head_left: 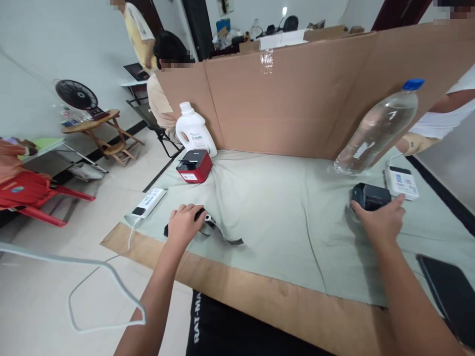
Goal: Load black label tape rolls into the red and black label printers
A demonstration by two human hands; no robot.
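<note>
At the near left of the pale green cloth [267,198], a black object [201,214] is grasped from above by the left hand [183,225], and a dark strip [234,242] is trailed from it toward the right (much of the object is hidden by the hand). On the right, a black boxy device [371,196] is gripped between the thumb and fingers of the right hand [384,220], just beside a white device [403,182]. Farther back, a clear bottle [378,131] is placed near the cardboard panel [274,109]. At the far left, a red box [196,167] is set before a white jug [195,129].
</note>
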